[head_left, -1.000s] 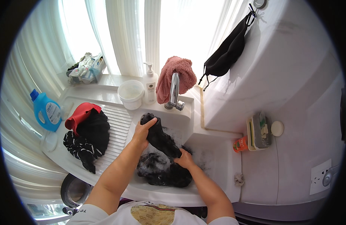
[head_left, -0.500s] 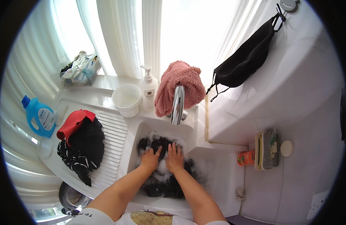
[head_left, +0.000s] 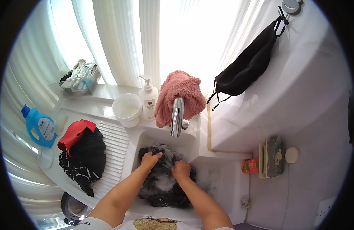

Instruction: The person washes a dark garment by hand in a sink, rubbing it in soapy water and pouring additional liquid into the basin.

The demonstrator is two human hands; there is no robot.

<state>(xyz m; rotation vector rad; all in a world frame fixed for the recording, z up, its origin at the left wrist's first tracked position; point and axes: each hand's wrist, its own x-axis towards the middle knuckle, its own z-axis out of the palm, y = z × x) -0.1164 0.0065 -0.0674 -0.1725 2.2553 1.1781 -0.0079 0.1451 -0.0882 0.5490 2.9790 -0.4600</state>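
Soaked black fabric (head_left: pixel 165 195) lies in the white sink (head_left: pixel 223 209), among white suds and cloudy water. My left hand (head_left: pixel 149 160) is closed on the upper left part of this black garment, thumb and fingers pinched together. To its right, my right hand (head_left: pixel 181 169) makes a fist around another part of the garment. Between the two hands the cloth is bunched and foamy. The fingertips of the right hand are hidden. Just above the hands, the chrome faucet (head_left: pixel 177 117) reaches over the sink, with a fluffy pink towel (head_left: pixel 188 88) draped over its back.
Left of the sink, a red-and-black clothing pile (head_left: pixel 86 151) lies on the ribbed washboard (head_left: pixel 114 153). A blue detergent bottle (head_left: pixel 40 126), white tub (head_left: pixel 127 110) and pump bottle (head_left: pixel 148 100) stand around it. At right are an orange bottle (head_left: pixel 250 166) and container (head_left: pixel 271 159). A black mask (head_left: pixel 246 65) hangs above.
My hands lay spread on the cloth before; both have now closed on it. The right hand has curled into a fist, and the black fabric is bunched higher between them. The view has tilted slightly.
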